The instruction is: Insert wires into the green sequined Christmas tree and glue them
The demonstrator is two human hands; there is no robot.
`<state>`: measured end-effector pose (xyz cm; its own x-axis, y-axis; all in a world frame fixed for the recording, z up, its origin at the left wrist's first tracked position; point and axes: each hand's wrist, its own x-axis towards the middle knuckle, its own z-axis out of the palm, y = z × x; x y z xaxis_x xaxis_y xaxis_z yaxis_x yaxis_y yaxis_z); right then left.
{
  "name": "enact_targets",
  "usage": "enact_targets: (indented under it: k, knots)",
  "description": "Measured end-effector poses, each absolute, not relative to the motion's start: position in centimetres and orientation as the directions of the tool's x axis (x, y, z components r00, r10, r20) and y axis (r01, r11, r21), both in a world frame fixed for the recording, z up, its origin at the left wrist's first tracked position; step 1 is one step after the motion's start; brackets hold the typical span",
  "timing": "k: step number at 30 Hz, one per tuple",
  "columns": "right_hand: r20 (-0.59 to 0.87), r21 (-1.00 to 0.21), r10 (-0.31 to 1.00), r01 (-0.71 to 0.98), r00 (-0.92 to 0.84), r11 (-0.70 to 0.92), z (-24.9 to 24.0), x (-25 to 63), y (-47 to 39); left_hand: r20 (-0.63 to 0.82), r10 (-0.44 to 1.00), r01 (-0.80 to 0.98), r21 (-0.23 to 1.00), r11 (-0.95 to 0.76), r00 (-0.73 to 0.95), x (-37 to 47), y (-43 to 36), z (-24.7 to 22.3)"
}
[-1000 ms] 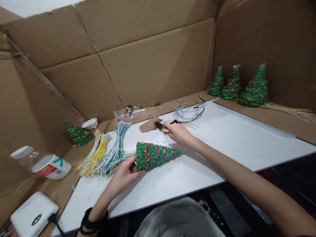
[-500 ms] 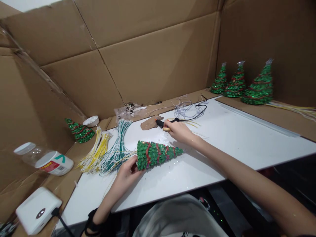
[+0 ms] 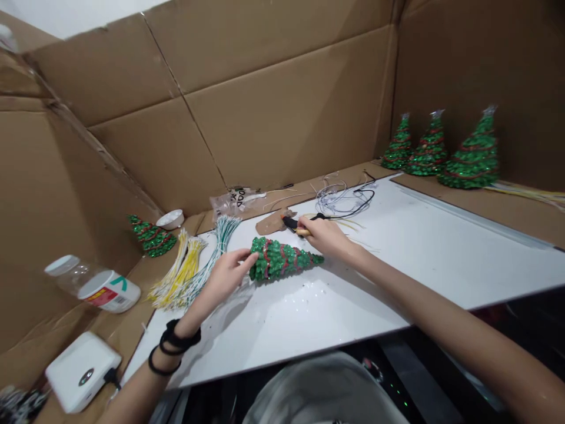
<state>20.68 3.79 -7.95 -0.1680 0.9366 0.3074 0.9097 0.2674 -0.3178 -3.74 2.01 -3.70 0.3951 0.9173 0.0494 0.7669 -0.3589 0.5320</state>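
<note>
Left hand point(image 3: 225, 277) grips the base of the decorated tree point(image 3: 278, 260), on its side over the whiteboard point(image 3: 335, 306); right hand point(image 3: 326, 235) clasps a black-handled tool point(image 3: 291, 223). Work looks midway; remaining steps unclear. Beyond, three starred trees point(image 3: 471, 156) stand upright.

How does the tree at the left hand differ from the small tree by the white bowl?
The tree at the left hand lies on its side on the white board; the tree by the bowl leans on brown cardboard. The first is touched, the second untouched. Both are green with red garlands.
</note>
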Motion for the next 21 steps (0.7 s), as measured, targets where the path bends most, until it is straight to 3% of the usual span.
enact_targets:
  k: [4, 9, 12, 17, 21]
  knots:
    - [0.294, -0.34, 0.944, 0.907, -0.151, 0.25, -7.8, 20.7, 3.8, 0.111, 0.899, 0.869, 0.231, -0.438, 0.424, -2.5, 5.1, -2.3]
    - [0.273, -0.337, 0.952, 0.912, -0.142, 0.232, -7.5, 20.6, 3.8, -0.008, 0.945, 0.942, 0.083, -0.324, 0.326, -1.0, 9.4, -1.7]
    - [0.249, -0.339, 0.959, 0.915, -0.139, 0.221, -7.5, 20.5, 3.8, -0.009, 0.958, 0.958, 0.02, -0.286, 0.286, -0.4, 11.1, -1.6]
    - [0.244, -0.362, 0.958, 0.902, -0.154, 0.237, -7.7, 20.3, 3.9, 0.006, 0.957, 0.953, 0.096, -0.288, 0.289, -0.6, 11.0, -1.6]
    - [0.214, -0.367, 0.964, 0.901, -0.16, 0.231, -7.6, 20.3, 3.8, 0.247, 0.922, 0.899, 0.25, -0.358, 0.299, -1.8, 8.9, -2.4]
